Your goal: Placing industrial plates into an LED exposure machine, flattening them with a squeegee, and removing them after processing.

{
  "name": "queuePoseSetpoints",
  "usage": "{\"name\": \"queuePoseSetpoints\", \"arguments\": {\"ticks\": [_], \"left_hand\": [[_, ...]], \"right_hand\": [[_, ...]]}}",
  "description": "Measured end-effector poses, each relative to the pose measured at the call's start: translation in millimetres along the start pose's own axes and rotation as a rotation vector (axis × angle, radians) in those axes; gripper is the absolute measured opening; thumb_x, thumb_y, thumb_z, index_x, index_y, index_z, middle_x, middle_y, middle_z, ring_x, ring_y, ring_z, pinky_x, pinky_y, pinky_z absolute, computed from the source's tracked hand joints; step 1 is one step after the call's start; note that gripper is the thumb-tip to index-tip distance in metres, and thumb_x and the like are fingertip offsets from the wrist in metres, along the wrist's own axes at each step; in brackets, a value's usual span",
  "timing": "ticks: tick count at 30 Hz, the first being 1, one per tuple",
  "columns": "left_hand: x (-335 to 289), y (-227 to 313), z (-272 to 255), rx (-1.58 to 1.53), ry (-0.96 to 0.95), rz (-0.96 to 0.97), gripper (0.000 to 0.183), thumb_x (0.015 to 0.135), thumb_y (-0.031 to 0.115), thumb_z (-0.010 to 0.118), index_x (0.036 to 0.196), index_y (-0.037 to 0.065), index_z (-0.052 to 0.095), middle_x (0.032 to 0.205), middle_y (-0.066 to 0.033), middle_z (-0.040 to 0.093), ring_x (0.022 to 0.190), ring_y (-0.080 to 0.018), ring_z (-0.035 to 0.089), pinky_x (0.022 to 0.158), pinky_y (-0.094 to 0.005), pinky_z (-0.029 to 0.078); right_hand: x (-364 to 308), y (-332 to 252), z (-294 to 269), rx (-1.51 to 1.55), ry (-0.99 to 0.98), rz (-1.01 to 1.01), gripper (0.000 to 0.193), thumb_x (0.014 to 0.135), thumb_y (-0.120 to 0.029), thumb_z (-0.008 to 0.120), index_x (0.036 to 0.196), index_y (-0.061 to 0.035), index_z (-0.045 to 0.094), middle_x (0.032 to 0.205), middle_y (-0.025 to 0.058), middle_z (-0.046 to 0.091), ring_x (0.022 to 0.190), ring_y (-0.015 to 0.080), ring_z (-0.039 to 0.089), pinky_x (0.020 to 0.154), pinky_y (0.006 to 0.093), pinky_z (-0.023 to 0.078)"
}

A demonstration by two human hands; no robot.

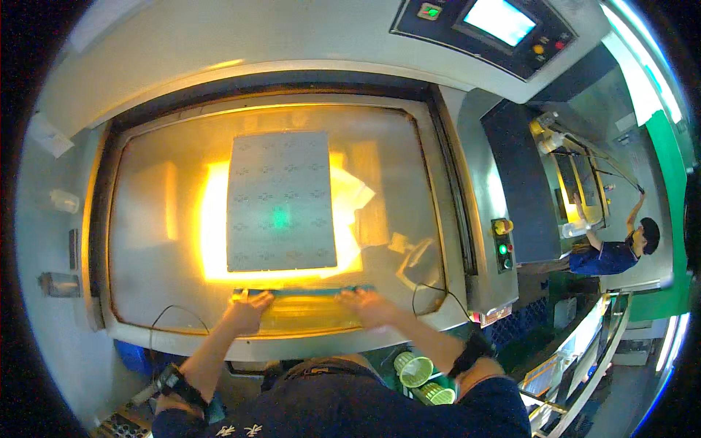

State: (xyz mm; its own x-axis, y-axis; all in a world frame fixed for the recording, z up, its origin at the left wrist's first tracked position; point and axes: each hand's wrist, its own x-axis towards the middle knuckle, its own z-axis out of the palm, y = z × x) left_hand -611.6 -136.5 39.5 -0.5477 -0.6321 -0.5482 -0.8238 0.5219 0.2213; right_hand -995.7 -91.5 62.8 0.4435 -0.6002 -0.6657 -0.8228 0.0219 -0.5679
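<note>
A grey rectangular panel (281,179) with rows of small printed marks lies on the glowing glass top (146,219) of a large metal-framed machine. Bright yellow light spreads around its edges, and a green light spot falls on its lower middle. Nearer to me is a wide, yellow see-through strip (303,314) with a teal far edge. My left hand (248,310) grips its left end, fingers closed along the edge. At the other end my right hand (367,306) closes on it too, somewhat blurred. A narrow gap separates the strip from the panel.
A control panel with a lit screen (500,22) is set above the far right. Buttons (502,247) sit on the right frame. Thin dark cables (445,290) loop near both front corners. Green baskets (413,369) stand below. Another person (613,252) works at the right.
</note>
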Motion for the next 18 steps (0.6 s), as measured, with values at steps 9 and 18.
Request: {"name": "queuePoseSetpoints", "arguments": {"ticks": [9, 18], "left_hand": [[-35, 19, 40, -0.138, -0.038, -0.044, 0.069, 0.074, 0.008, 0.058, 0.142, 0.012, 0.047, 0.143, -0.0122, 0.05, 0.127, -0.0291, 0.053, 0.106, -0.0405, 0.042], [-76, 102, 58, -0.119, 0.06, -0.086, 0.071, 0.082, 0.005, 0.053, 0.149, 0.021, 0.037, 0.149, -0.0081, 0.045, 0.136, -0.0372, 0.04, 0.109, -0.0508, 0.036]], "right_hand": [[-29, 68, 53, -0.18, 0.634, -0.249, 0.036, 0.077, -0.028, 0.066, 0.11, -0.0132, 0.068, 0.108, 0.0165, 0.067, 0.109, 0.0315, 0.061, 0.1, 0.0444, 0.044], [-241, 249, 17, -0.043, 1.094, 1.038, 0.121, 0.062, -0.077, 0.069, 0.156, -0.0285, 0.01, 0.163, 0.0056, 0.011, 0.148, 0.0406, 0.007, 0.115, 0.0644, 0.005]]}}
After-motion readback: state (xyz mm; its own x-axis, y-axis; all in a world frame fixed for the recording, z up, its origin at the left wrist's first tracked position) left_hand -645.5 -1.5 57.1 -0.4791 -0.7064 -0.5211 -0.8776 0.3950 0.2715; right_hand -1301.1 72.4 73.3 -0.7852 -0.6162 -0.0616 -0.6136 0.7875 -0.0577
